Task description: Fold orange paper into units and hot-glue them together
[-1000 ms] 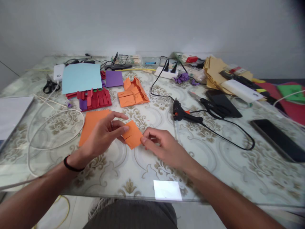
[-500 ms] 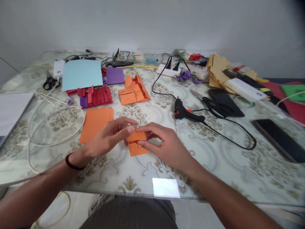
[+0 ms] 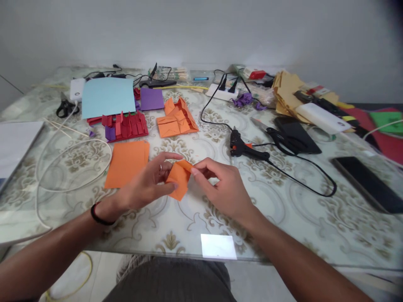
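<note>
In the head view, the folded orange paper (image 3: 179, 180) is sitting above the tabletop's (image 3: 252, 247) near edge, your left hand (image 3: 146, 180) gripping its side, your right hand (image 3: 220, 182) pinching its upper corner; keep edges aligned, creasing gently while supporting the layers.

Centre: left hand (image 3: 151, 180) and right hand (image 3: 220, 184) pinch folded orange paper (image 3: 179, 180) | left of centre: flat orange sheets (image 3: 126, 163) | upper left: light blue sheet (image 3: 108, 97) beside purple square (image 3: 151, 99), red folded pieces (image 3: 130, 127) just below | above centre: orange folded pieces (image 3: 177, 119) | right of centre: black glue gun (image 3: 244, 147), scissors (image 3: 283, 140) overlapping a dark phone (image 3: 297, 135)
</note>
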The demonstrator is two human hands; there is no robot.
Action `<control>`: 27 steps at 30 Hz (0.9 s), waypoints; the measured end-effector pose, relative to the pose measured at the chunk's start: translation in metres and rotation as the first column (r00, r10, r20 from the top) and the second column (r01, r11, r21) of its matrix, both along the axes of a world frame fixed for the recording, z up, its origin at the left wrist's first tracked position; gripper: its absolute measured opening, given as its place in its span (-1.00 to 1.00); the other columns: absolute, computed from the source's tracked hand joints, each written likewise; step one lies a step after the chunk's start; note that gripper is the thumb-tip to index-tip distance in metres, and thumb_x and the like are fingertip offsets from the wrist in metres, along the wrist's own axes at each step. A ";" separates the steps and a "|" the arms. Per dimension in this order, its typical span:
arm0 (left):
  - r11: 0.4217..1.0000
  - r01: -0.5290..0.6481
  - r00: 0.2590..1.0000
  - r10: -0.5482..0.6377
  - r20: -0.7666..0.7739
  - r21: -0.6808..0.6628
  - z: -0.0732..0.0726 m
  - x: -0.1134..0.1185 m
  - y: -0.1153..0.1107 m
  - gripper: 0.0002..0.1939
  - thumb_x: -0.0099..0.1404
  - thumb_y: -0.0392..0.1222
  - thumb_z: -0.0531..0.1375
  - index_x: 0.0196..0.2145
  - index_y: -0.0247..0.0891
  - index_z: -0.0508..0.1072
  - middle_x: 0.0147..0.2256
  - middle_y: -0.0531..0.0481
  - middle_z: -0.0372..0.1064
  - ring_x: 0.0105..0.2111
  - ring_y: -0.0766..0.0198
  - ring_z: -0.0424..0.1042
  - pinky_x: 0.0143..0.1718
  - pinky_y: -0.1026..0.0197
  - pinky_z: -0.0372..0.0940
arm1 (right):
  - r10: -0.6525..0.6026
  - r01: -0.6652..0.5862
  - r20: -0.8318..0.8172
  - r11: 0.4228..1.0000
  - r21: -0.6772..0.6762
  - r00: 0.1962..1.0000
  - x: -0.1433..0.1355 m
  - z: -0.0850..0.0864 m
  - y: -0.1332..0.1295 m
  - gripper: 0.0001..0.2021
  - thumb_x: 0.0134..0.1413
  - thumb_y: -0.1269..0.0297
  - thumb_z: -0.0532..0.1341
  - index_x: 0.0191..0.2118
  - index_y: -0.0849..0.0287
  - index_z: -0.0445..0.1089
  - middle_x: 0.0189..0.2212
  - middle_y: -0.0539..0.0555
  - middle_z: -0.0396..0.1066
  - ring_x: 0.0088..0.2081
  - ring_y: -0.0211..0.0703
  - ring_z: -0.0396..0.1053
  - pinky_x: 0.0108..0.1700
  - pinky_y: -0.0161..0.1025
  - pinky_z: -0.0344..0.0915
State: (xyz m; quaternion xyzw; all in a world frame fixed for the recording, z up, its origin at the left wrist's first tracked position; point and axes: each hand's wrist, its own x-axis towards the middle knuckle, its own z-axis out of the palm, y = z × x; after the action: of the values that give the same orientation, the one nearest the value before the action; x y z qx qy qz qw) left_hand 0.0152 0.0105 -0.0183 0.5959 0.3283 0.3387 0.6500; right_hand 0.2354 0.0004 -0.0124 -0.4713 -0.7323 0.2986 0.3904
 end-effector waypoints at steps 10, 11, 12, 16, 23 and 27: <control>0.999 0.013 1.000 -0.013 -0.006 -0.032 0.003 -0.002 0.002 -0.52 0.31 -0.31 0.32 0.15 -0.18 0.33 -0.41 0.15 0.31 -0.44 0.40 0.29 -0.43 0.33 0.16 | -0.046 0.015 -0.170 0.983 -0.182 0.984 0.006 0.000 0.008 -0.85 0.18 0.21 0.37 -0.33 0.12 0.43 -0.39 -0.02 0.52 -0.35 -0.19 0.49 -0.30 -0.25 0.43; 1.000 0.005 1.000 -0.005 -0.013 -0.028 0.004 -0.002 0.002 -0.49 0.31 -0.31 0.32 0.18 -0.16 0.32 -0.40 0.16 0.30 -0.44 0.40 0.27 -0.43 0.33 0.15 | -0.051 0.010 -0.193 0.979 -0.206 0.980 0.006 0.000 0.008 -0.84 0.19 0.21 0.37 -0.35 0.12 0.43 -0.41 -0.02 0.52 -0.37 -0.19 0.50 -0.30 -0.24 0.43; 1.000 -0.004 1.000 0.004 -0.026 -0.024 0.004 -0.003 0.002 -0.46 0.32 -0.31 0.31 0.20 -0.14 0.31 -0.39 0.16 0.28 -0.43 0.41 0.26 -0.43 0.34 0.16 | -0.053 0.004 -0.216 0.975 -0.224 0.975 0.006 0.000 0.007 -0.83 0.20 0.21 0.36 -0.36 0.12 0.42 -0.43 -0.02 0.52 -0.38 -0.18 0.51 -0.29 -0.24 0.43; 0.999 -0.035 0.994 0.034 -0.105 -0.010 0.001 -0.002 0.002 -0.38 0.35 -0.22 0.31 0.30 -0.17 0.24 -0.43 0.17 0.15 -0.49 0.42 0.16 -0.49 0.35 0.09 | -0.059 -0.013 -0.255 0.963 -0.271 0.965 0.006 -0.002 0.006 -0.85 0.26 0.20 0.32 -0.30 0.13 0.46 -0.44 0.00 0.58 -0.36 -0.16 0.55 -0.24 -0.22 0.41; 0.999 -0.018 0.999 0.016 -0.044 -0.039 0.005 0.000 0.004 -0.32 0.38 -0.20 0.32 0.34 -0.13 0.13 -0.46 0.17 0.31 -0.51 0.40 0.34 -0.54 0.40 0.14 | -0.051 -0.030 -0.303 0.966 -0.256 0.952 0.006 -0.005 0.007 -0.87 0.30 0.20 0.29 -0.24 0.13 0.43 -0.42 -0.01 0.56 -0.36 -0.18 0.58 -0.26 -0.26 0.43; 0.997 -0.055 0.997 0.059 -0.059 0.058 0.010 -0.004 0.005 -0.61 0.34 -0.25 0.34 0.07 -0.14 0.35 -0.36 0.12 0.37 -0.48 0.43 0.37 -0.53 0.41 0.17 | 0.038 -0.097 -0.300 0.978 -0.183 0.953 0.007 -0.006 0.007 -0.81 0.32 0.31 0.27 0.01 0.06 0.41 -0.41 -0.10 0.46 -0.38 -0.24 0.58 -0.28 -0.29 0.42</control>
State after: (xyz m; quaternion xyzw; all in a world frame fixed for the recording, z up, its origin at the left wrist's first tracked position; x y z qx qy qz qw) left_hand 0.0114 0.0156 -0.0080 0.6142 0.3550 0.3480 0.6129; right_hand 0.2422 0.0073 -0.0180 -0.4320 -0.6487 0.4492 0.4368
